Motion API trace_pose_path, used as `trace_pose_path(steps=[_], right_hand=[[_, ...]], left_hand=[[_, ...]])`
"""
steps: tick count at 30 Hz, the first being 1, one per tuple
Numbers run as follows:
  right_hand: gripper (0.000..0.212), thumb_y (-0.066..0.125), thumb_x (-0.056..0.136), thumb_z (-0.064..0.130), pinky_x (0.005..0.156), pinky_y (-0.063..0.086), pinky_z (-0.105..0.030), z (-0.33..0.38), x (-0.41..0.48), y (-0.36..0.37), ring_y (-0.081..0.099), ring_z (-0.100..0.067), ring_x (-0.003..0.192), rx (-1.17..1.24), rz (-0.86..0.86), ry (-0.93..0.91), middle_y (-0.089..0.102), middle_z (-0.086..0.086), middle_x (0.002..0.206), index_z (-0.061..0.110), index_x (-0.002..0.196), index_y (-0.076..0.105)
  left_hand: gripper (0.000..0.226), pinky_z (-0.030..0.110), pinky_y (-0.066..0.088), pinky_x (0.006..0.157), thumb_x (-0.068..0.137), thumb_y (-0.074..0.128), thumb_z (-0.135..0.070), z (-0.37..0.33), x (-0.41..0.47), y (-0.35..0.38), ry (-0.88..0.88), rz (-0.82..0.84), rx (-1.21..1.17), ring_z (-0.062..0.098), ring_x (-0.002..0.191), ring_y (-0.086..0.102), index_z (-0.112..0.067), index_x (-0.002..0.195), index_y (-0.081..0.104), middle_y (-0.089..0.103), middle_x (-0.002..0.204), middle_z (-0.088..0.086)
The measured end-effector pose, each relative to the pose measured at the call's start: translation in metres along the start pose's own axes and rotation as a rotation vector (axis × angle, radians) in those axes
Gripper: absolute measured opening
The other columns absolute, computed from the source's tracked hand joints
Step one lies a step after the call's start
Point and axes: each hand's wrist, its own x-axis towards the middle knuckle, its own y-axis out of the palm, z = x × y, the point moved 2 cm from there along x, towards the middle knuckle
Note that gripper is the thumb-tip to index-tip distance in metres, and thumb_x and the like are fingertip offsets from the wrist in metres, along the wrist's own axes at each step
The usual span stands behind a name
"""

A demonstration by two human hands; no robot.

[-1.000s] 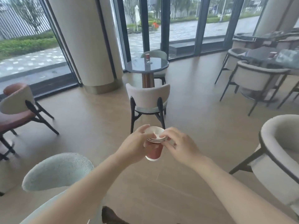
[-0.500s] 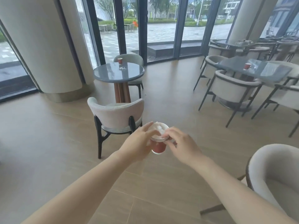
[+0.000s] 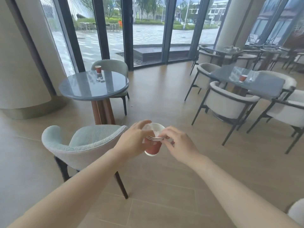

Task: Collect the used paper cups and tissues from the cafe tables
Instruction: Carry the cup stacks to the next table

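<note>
Leftovers wait well ahead and to the left of the hands: a red paper cup stands near the far edge of a round table, with a crumpled tissue just in front of it. Both are well out of reach. Closer in, a pale green chair stands just left of the left hand, between it and that table.

The left hand curls its fingers round the side of a stack of cups and holds it upright in the air. Nesting the cups, I judge, keeps the whole haul in one grip and leaves room for more. A white wad, likely tissue, sits inside the top cup. The right hand meets the stack from the other side, thumb and fingertips pinching the stacked rims, probably to seat them or to tuck the wad down.

Well ahead and to the right of the hands, a second red cup stands on a rectangular table ringed by white chairs. It is apart from both hands and not yet collected.
</note>
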Motion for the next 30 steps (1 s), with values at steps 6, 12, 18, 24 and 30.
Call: trace_pose_path(steps=[6, 12, 18, 24, 30], right_hand=[[0.012, 0.065, 0.083, 0.011, 0.066, 0.051, -0.036, -0.081, 0.093, 0.011, 0.059, -0.020, 0.079, -0.005, 0.057, 0.020, 0.059, 0.008, 0.101, 0.017, 0.092, 0.063], [0.011, 0.066, 0.083, 0.013, 0.066, 0.050, -0.034, -0.182, 0.208, 0.030, 0.059, -0.019, 0.080, -0.014, 0.088, -0.026, 0.060, 0.007, 0.101, 0.016, 0.093, 0.063], [0.012, 0.066, 0.082, 0.014, 0.062, 0.045, -0.029, -0.276, 0.346, 0.036, 0.056, -0.014, 0.077, -0.028, 0.134, -0.119, 0.062, 0.007, 0.096, 0.018, 0.092, 0.062], [0.010, 0.065, 0.083, 0.013, 0.060, 0.039, -0.024, -0.336, 0.450, 0.054, 0.057, -0.017, 0.078, 0.008, 0.167, -0.181, 0.062, 0.003, 0.095, 0.018, 0.090, 0.061], [0.007, 0.066, 0.082, 0.007, 0.061, 0.030, -0.007, -0.376, 0.553, 0.099, 0.057, -0.016, 0.079, 0.076, 0.239, -0.231, 0.062, -0.003, 0.091, 0.010, 0.088, 0.065]], left_hand=[[0.018, 0.031, 0.041, 0.093, 0.082, 0.067, -0.032, 0.054, 0.105, 0.028, -0.005, 0.023, 0.006, 0.018, 0.119, 0.046, -0.022, 0.097, 0.068, 0.051, 0.129, -0.006], [0.031, 0.028, 0.041, 0.094, 0.084, 0.064, -0.036, 0.121, 0.227, 0.064, -0.030, 0.066, 0.035, 0.013, 0.120, 0.046, -0.026, 0.113, 0.060, 0.062, 0.115, -0.008], [0.025, 0.036, 0.042, 0.098, 0.088, 0.060, -0.036, 0.187, 0.357, 0.073, -0.124, 0.063, 0.058, 0.014, 0.127, 0.044, -0.030, 0.111, 0.066, 0.066, 0.113, -0.009], [0.016, 0.033, 0.045, 0.094, 0.086, 0.065, -0.021, 0.240, 0.442, 0.076, -0.196, -0.025, 0.004, 0.018, 0.107, 0.058, -0.016, 0.099, 0.073, 0.066, 0.106, -0.003], [0.021, 0.032, 0.047, 0.090, 0.089, 0.060, -0.025, 0.317, 0.513, 0.083, -0.303, -0.010, 0.024, 0.013, 0.106, 0.058, -0.020, 0.107, 0.071, 0.065, 0.114, -0.008]])
